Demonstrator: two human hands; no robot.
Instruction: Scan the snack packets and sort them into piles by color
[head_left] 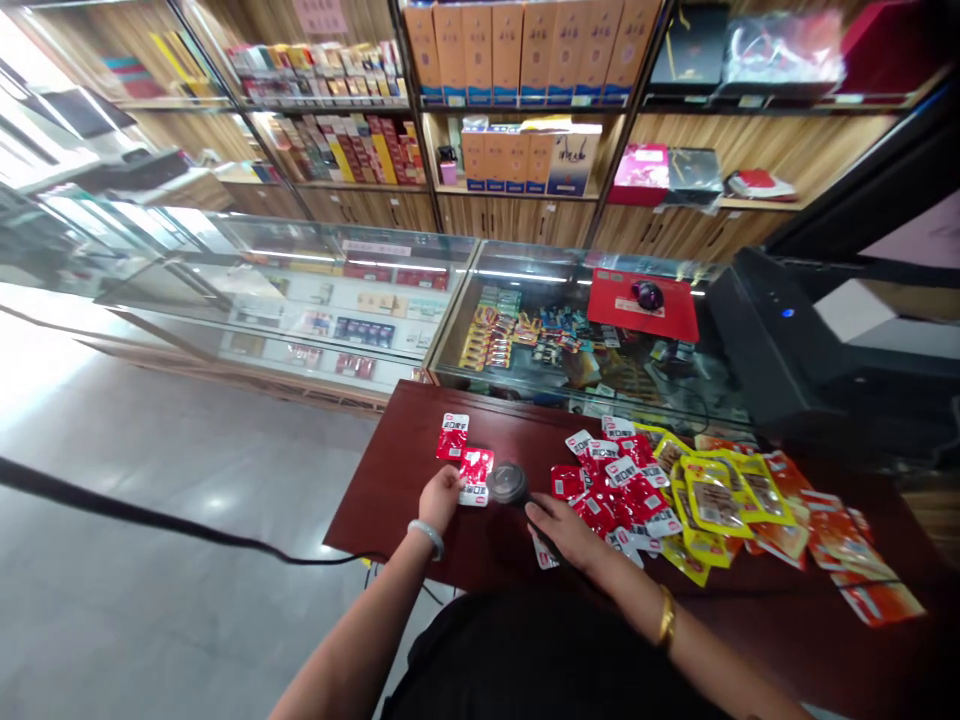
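My left hand (438, 499) is closed at the edge of a red and white snack packet (475, 479) on the dark red table, fingertips pinched against it. Just above that lies a second red and white packet (453, 437). My right hand (564, 530) is wrapped around the handle of a black round-headed handheld device (508, 484); its head sits close to the right side of the pinched packet. The handle is mostly hidden under my fingers. To the right of this hand spreads a pile of similar red and white packets (611, 485).
Yellow snack packets (716, 495) and orange packets (840, 540) lie at the right of the table (375, 480). Behind it stands a glass counter (480, 300) with a red mat (637, 305) and mouse (646, 294). A black machine (780, 330) borders the right. A black cable (187, 525) crosses from the left.
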